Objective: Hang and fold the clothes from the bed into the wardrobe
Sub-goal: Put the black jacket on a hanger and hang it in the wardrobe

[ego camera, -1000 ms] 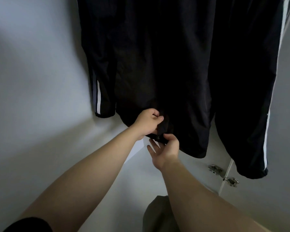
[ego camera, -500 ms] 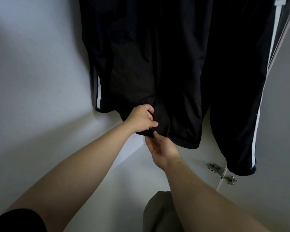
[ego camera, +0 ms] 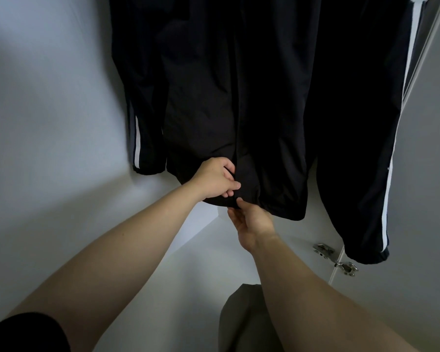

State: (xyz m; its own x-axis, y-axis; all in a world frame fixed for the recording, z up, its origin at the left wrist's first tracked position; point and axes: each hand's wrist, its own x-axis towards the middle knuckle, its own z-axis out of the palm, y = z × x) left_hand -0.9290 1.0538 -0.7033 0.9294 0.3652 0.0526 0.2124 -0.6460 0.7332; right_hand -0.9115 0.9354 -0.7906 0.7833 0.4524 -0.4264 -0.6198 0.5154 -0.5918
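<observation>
At frame centre, the left hand (ego camera: 214,180) is gripping the hem of the hanging black jacket (ego camera: 226,97) with curled fingers. Just below, the right hand (ego camera: 252,222) is pinching the same hem.

The jacket (ego camera: 226,97) hangs mid-wardrobe, with its sleeve (ego camera: 145,138) to the left, near the side wall (ego camera: 48,123). To its right hangs a longer piece (ego camera: 366,148) (sleeve or trouser leg, hard to tell), and the door hinge (ego camera: 335,257) sits beside that piece's lower end. The left grip (ego camera: 214,179) holds the jacket's hem, and the right grip (ego camera: 252,222) pinches it just beneath.
</observation>
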